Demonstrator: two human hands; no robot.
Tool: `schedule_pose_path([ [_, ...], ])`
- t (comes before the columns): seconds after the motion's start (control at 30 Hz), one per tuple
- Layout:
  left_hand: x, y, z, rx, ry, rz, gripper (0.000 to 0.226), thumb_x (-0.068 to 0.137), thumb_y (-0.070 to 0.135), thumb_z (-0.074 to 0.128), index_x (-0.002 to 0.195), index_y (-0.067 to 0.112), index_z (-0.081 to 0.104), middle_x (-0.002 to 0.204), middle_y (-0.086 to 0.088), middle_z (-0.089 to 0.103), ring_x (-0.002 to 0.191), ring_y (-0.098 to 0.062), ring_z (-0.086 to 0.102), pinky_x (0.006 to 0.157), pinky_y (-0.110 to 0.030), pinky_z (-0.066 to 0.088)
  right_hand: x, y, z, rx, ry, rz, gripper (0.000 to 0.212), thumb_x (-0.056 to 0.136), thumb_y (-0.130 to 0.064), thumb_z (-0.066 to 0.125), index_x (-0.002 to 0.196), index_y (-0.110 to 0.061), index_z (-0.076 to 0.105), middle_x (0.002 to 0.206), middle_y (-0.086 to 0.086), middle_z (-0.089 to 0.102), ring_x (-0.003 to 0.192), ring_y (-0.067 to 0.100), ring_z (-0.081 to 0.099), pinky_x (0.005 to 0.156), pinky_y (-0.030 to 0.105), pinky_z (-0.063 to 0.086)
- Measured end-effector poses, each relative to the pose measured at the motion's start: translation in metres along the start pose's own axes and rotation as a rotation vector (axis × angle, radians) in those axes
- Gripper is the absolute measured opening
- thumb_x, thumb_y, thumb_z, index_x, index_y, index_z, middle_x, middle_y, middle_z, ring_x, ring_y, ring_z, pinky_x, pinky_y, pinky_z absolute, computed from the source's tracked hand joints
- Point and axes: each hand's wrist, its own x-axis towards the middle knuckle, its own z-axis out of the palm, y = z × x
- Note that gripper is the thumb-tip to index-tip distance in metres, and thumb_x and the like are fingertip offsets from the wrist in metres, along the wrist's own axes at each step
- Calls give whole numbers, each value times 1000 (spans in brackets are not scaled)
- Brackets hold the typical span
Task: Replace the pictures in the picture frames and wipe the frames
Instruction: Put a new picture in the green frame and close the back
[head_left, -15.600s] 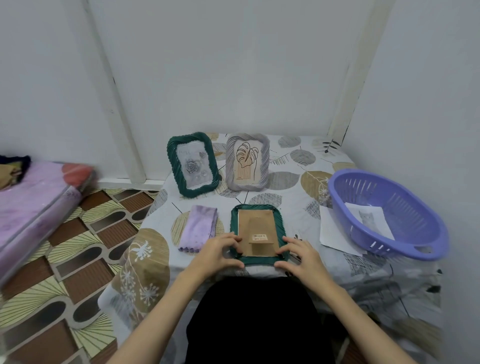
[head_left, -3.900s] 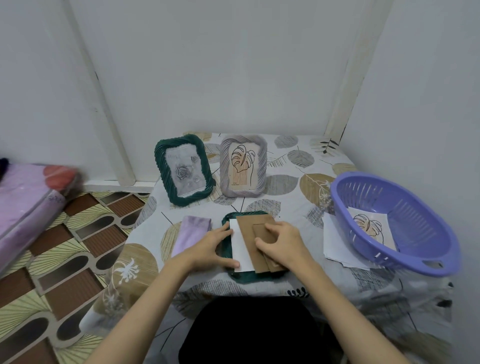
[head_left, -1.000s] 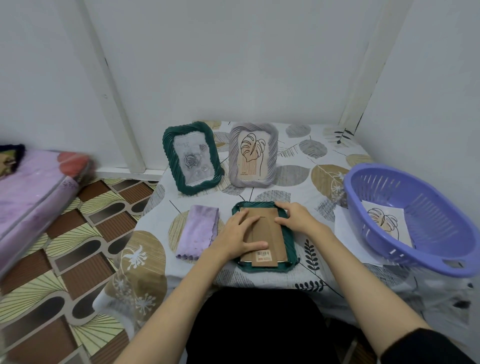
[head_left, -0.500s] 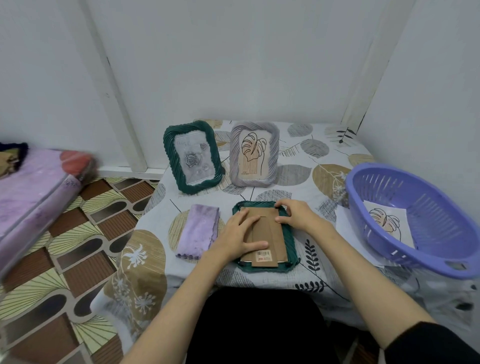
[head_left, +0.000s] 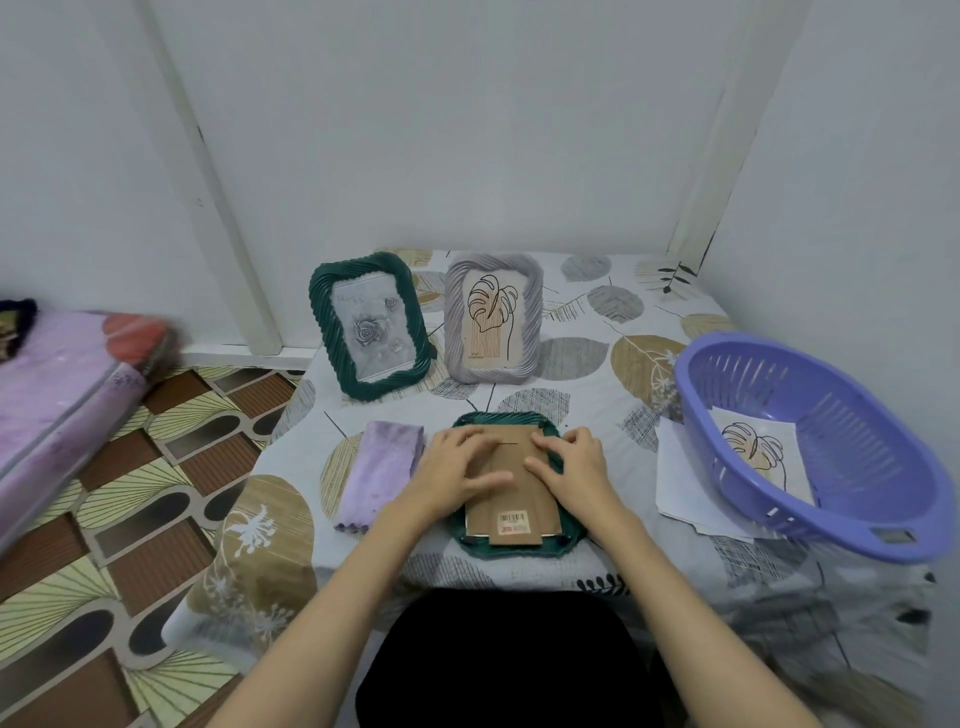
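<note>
A dark green frame (head_left: 511, 546) lies face down near the table's front edge, its brown cardboard back (head_left: 511, 506) up with a barcode sticker near me. My left hand (head_left: 454, 470) presses flat on the back's left half. My right hand (head_left: 569, 465) rests on the right half and the frame's right rim, fingers bent. A folded lilac cloth (head_left: 376, 467) lies just left of the frame. Upright at the back stand a green frame with a rose picture (head_left: 369, 325) and a grey frame with a leaf drawing (head_left: 492, 318).
A purple plastic basket (head_left: 841, 512) at the right holds a leaf drawing (head_left: 756, 452). White paper sheets (head_left: 680, 483) lie under its left edge. Walls close the table at back and right. A patterned floor and a pink mattress (head_left: 62, 384) are to the left.
My right hand has slid from the frame's top right corner down onto the right side of the cardboard back. My left hand stays pressed on the back.
</note>
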Motion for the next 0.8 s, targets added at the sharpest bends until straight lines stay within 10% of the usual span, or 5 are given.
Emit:
schedule_pose_path([
  [0.1, 16, -6, -8, 91, 234, -144, 49, 88, 41, 54, 132, 22, 48, 131, -8, 46, 122, -28, 37, 100, -34, 31, -1, 1, 3, -24, 26, -11, 43, 88, -39, 57, 128, -24, 54, 113, 11, 44, 109, 27, 39, 93, 31, 34],
  [0.8, 21, -13, 2, 2, 310, -144, 31, 86, 34, 59, 108, 13, 62, 108, -7, 65, 104, -26, 48, 88, -30, 35, 11, -3, -8, -172, -168, 27, 61, 92, -45, 46, 145, -22, 25, 128, 11, 33, 121, 28, 32, 102, 36, 30],
])
